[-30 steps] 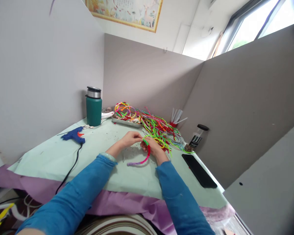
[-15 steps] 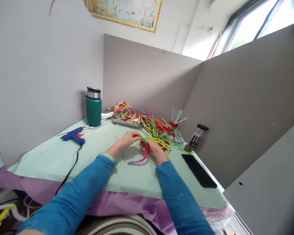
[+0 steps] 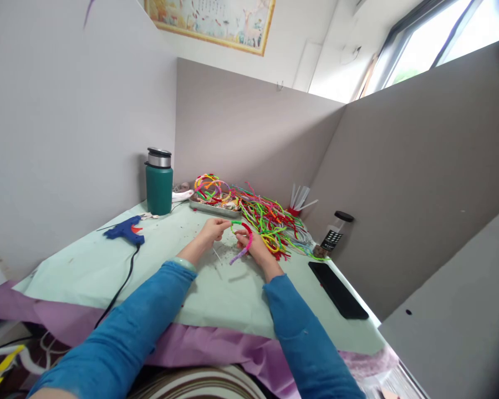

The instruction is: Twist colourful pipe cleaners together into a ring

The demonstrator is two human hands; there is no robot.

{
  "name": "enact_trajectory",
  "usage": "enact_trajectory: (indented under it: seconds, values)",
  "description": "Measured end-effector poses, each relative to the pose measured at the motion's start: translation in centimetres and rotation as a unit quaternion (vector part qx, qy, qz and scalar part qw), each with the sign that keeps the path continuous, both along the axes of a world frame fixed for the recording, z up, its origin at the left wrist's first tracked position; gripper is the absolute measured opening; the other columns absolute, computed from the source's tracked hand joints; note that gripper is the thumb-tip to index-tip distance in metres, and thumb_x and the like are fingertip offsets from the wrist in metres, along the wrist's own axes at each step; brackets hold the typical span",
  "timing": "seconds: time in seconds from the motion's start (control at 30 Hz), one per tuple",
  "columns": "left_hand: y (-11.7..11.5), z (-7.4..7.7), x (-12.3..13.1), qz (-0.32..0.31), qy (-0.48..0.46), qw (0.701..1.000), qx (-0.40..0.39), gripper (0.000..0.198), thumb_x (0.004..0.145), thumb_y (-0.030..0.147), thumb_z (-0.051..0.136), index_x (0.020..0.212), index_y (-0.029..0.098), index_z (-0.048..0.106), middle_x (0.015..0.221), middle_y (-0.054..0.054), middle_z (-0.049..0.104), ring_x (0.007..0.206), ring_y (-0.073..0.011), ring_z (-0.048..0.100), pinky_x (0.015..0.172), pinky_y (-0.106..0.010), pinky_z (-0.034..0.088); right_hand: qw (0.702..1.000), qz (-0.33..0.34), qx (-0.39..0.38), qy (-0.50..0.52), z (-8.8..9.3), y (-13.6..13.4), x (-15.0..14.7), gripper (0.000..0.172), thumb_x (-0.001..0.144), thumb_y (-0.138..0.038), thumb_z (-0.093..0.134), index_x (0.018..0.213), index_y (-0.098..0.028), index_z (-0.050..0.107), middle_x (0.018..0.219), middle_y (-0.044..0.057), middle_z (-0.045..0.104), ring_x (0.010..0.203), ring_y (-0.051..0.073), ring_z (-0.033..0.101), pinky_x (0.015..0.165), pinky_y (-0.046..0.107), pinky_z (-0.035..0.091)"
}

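Observation:
A curved band wrapped in fuzzy pipe cleaner (image 3: 248,229) runs from green through red and pink to purple. My left hand (image 3: 211,233) pinches at its green end, fingers pressed together. Around the red and pink stretch my right hand (image 3: 255,247) is closed, with the purple tail hanging free below. A thin pale strand (image 3: 218,255) slants down beneath my left hand; what it joins is unclear. Just behind my right hand lies a heap of loose pipe cleaners (image 3: 270,216) in many colours.
At the back, a metal tray (image 3: 216,210) holds colourful fuzzy bands. A green flask (image 3: 158,189) and a blue glue gun (image 3: 125,229) with a cord are on the left. To the right are a black phone (image 3: 337,290) and a black-lidded jar (image 3: 334,235). Grey partitions enclose the table.
Both hands have moved slightly up and apart, my left hand to the left. The band has risen, and its arc has turned so the green end points left.

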State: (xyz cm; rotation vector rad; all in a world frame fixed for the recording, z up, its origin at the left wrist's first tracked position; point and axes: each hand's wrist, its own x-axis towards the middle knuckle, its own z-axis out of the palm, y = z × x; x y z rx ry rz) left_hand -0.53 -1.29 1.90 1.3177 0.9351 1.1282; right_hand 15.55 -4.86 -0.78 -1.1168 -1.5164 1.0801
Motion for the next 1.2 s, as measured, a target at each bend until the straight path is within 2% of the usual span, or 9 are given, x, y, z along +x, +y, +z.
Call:
enact_trajectory:
  seconds: [0.1,0.23,0.3,0.4,0.5,0.73,0.87,1.07,1.2]
  values:
    - [0.0,-0.1,0.0,-0.009,-0.021,1.000,-0.010,0.032,0.060,0.038,0.070,0.071,0.013,0.054,0.043,0.011,0.026,0.036,-0.0018,0.020,0.038,-0.020,0.013,0.999,-0.004,0.021,-0.040,0.0,0.0,-0.2,0.037,0.072,-0.042,0.058,0.099,-0.016,0.056,0.057,-0.002,0.056,0.038,0.008,0.042,0.038,0.021,0.032]
    - [0.4,-0.3,0.0,-0.030,-0.036,0.999,-0.025,0.033,0.059,0.037,0.071,0.071,0.014,0.052,0.043,0.012,0.024,0.035,-0.0014,0.018,0.037,-0.020,0.010,0.989,-0.075,0.099,-0.078,-0.3,0.5,-0.1,0.036,0.074,-0.034,0.055,0.106,-0.018,0.054,0.056,-0.002,0.056,0.045,0.011,0.047,0.046,0.023,0.037]
    - [0.4,-0.4,0.0,-0.041,-0.043,0.998,-0.031,0.033,0.059,0.037,0.072,0.071,0.014,0.052,0.043,0.012,0.024,0.035,-0.0013,0.017,0.037,-0.020,0.010,0.979,-0.082,0.126,-0.136,-0.7,0.8,0.0,0.034,0.072,-0.031,0.056,0.104,-0.019,0.057,0.057,-0.002,0.056,0.051,0.013,0.050,0.052,0.024,0.039]
    - [0.5,-0.4,-0.1,-0.035,-0.049,0.998,-0.029,0.035,0.059,0.039,0.073,0.072,0.014,0.053,0.043,0.012,0.024,0.035,-0.0011,0.018,0.037,-0.020,0.011,0.961,-0.062,0.169,-0.211,-1.1,0.9,0.0,0.021,0.075,-0.031,0.054,0.089,-0.021,0.065,0.062,0.000,0.059,0.058,0.014,0.052,0.057,0.025,0.039]
    - [0.7,-0.4,-0.1,-0.009,-0.041,0.999,-0.019,0.036,0.059,0.040,0.073,0.074,0.013,0.055,0.043,0.011,0.026,0.035,-0.0014,0.020,0.037,-0.020,0.012,0.950,-0.056,0.206,-0.227,-1.0,0.7,-0.1,0.020,0.077,-0.034,0.052,0.077,-0.021,0.067,0.068,0.001,0.062,0.064,0.015,0.053,0.061,0.025,0.040]
    - [1.0,-0.7,-0.1,0.053,0.001,0.999,-0.001,0.036,0.060,0.041,0.071,0.078,0.012,0.059,0.043,0.010,0.031,0.036,-0.0022,0.023,0.037,-0.020,0.015,0.959,0.010,0.225,-0.175,0.5,-0.3,-0.5,0.022,0.078,-0.032,0.052,0.071,-0.019,0.069,0.074,0.003,0.061,0.072,0.015,0.055,0.069,0.026,0.042]
    - [0.9,-0.8,0.0,0.054,0.018,0.998,-0.005,0.035,0.060,0.039,0.071,0.080,0.012,0.061,0.044,0.009,0.035,0.036,-0.0025,0.025,0.037,-0.020,0.017,0.964,0.036,0.204,-0.165,0.3,-0.2,-0.6,0.021,0.077,-0.032,0.053,0.073,-0.019,0.069,0.074,0.002,0.062,0.073,0.015,0.056,0.068,0.026,0.043]
    - [1.2,-0.9,-0.4,0.081,0.029,0.996,-0.017,0.030,0.063,0.039,0.068,0.076,0.012,0.063,0.060,0.001,0.057,0.037,-0.0024,0.028,0.037,-0.021,0.025,0.971,-0.036,0.169,-0.168,-0.8,0.9,0.0,0.017,0.074,-0.027,0.054,0.081,-0.020,0.068,0.077,0.001,0.065,0.073,0.016,0.057,0.069,0.028,0.043]
    - [1.6,-0.8,-0.7,0.131,0.062,0.989,0.011,0.024,0.068,0.034,0.062,0.077,0.013,0.065,0.074,-0.004,0.066,0.038,-0.0035,0.031,0.040,-0.022,0.030,0.944,-0.189,0.235,-0.137,-0.4,1.1,0.8,0.021,0.079,-0.026,0.048,0.089,-0.019,0.065,0.091,0.006,0.064,0.085,0.018,0.056,0.078,0.031,0.042]
